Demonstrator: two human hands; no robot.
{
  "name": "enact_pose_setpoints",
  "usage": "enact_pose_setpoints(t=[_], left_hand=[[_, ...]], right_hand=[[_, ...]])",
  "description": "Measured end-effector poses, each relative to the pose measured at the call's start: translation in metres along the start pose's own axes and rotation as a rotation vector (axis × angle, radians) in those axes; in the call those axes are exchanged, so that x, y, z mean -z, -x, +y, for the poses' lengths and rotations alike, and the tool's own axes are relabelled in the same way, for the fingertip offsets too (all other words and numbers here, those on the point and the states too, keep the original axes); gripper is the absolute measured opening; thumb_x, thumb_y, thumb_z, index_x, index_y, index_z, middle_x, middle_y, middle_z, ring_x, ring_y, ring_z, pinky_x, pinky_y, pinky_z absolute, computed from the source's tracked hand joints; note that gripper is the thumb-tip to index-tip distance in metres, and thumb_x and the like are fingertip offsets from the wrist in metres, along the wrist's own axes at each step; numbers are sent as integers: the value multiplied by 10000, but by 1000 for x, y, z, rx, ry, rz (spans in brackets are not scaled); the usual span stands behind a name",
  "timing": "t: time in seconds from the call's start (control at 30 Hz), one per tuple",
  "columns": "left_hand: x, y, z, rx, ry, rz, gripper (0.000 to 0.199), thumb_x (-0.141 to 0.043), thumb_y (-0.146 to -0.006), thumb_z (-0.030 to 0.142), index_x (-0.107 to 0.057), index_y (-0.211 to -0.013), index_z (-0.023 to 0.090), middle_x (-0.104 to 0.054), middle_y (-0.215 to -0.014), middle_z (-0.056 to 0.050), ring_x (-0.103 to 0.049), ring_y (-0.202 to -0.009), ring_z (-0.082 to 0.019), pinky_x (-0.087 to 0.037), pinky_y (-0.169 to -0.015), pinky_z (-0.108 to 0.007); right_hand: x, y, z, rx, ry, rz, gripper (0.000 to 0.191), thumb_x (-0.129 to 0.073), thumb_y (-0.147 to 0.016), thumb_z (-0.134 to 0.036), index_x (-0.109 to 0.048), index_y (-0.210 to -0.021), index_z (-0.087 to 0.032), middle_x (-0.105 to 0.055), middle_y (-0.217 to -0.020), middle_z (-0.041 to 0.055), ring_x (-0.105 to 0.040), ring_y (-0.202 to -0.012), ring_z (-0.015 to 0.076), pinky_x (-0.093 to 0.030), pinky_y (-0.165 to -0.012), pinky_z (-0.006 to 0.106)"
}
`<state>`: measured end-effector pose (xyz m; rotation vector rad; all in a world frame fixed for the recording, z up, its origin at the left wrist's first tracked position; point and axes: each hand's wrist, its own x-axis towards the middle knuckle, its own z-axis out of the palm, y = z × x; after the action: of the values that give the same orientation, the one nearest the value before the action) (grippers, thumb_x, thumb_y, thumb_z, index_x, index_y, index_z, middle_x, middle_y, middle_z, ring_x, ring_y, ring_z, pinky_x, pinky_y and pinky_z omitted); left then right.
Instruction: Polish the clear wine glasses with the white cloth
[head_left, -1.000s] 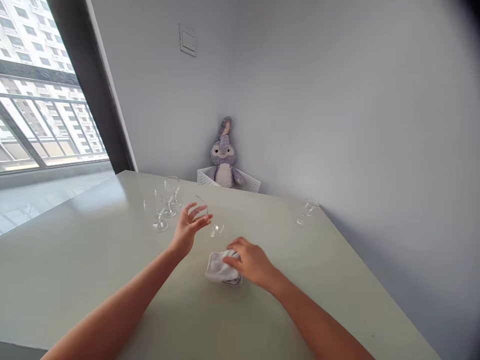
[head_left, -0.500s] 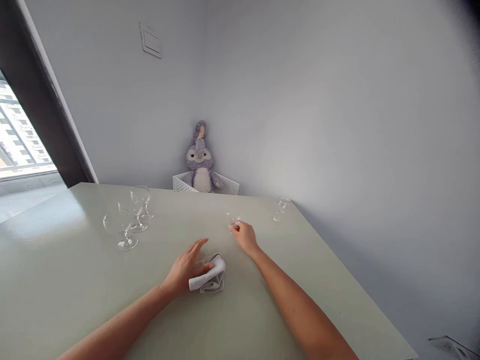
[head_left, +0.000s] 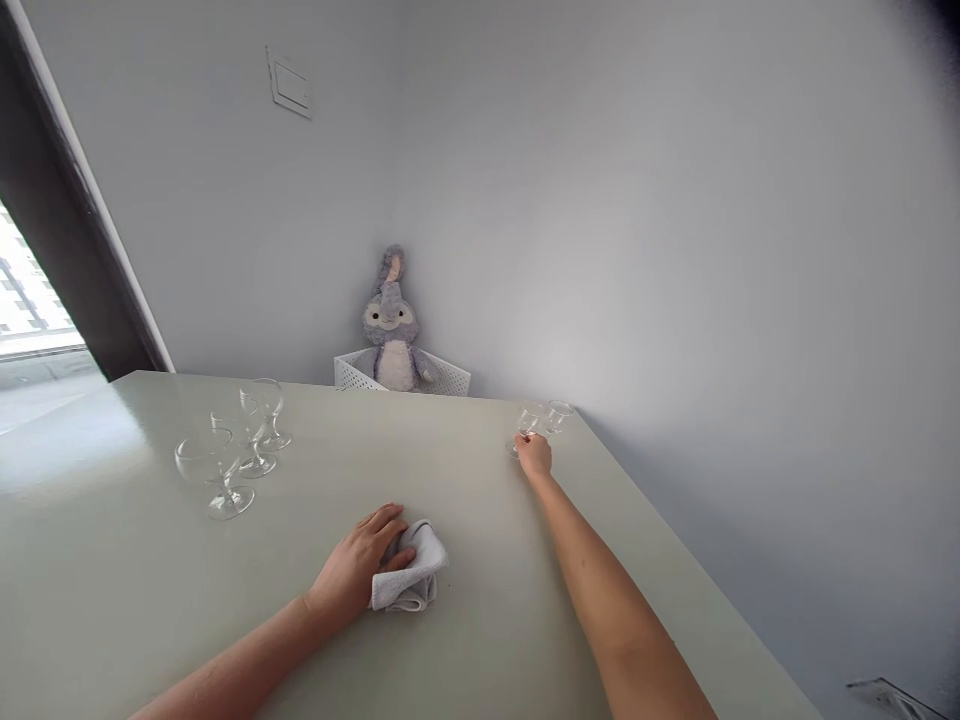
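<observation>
My right hand (head_left: 534, 456) is closed on the stem of a small clear stemmed glass (head_left: 530, 414) near the far right corner of the table. The glass is upright, its base partly hidden behind my fingers. Close by on its right stands a second small glass (head_left: 559, 414), its lower part hidden. My left hand (head_left: 365, 556) rests on the table with its thumb and fingers around a crumpled light grey cloth (head_left: 421, 565). Toward the left, three larger stemmed glasses, the nearest a wide-bowled glass (head_left: 231, 500), stand upright in a slanting row.
All of this is on a pale, glossy table (head_left: 480, 660). Past its far edge, a purple plush toy (head_left: 395, 365) sits in a white perforated basket (head_left: 459, 384) against the wall corner. A grey wall (head_left: 720, 300) runs along the right side.
My right hand has carried the glass from the table's middle rightward, up beside the other small glass. The fingers of my left hand have drawn in closer around the cloth. The view has shifted slightly.
</observation>
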<state>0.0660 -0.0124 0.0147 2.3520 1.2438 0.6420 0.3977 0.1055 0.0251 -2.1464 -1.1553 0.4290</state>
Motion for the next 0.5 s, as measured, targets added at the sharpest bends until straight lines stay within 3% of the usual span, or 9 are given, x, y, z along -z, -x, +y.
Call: enact_pose_setpoints(t=[0.13, 0.27, 0.37, 0.5], left_hand=[[1, 0, 1, 9, 67, 20, 256, -451, -805, 423, -604, -957, 284, -480, -1259, -45, -543, -1020, -247, -440, -817, -378], [2, 2, 2, -15, 168, 139, 203, -539, -758, 391, -621, -929, 319, -492, -1254, -30, -522, -1061, -280, -448, -808, -397], [12, 4, 8, -87, 165, 386, 242, -588, -731, 296, -597, -972, 320, -492, -1241, -29, -444, -1151, -288, -396, -908, -419], [45, 5, 12, -181, 104, 882, 243, -585, -708, 169, -541, -929, 261, -482, -1136, -48, -462, -1096, -244, -366, -944, -421]], right_hand=[[3, -8, -3, -30, -20, -12, 276, -484, -857, -320, -522, -1072, -151, -552, -1059, 63, -562, -879, 159, -479, -754, 362], [10, 2, -3, -19, -69, 9, 259, -533, -798, -271, -550, -1017, -133, -593, -939, 81, -571, -765, 156, -438, -647, 274], [12, 29, -3, 44, -121, 13, 317, -465, -790, -276, -522, -1058, -117, -583, -931, 100, -559, -724, 160, -383, -591, 258], [9, 91, -20, 238, -221, -131, 292, -417, -805, -355, -578, -929, -146, -585, -827, 51, -528, -699, 151, -390, -603, 254]])
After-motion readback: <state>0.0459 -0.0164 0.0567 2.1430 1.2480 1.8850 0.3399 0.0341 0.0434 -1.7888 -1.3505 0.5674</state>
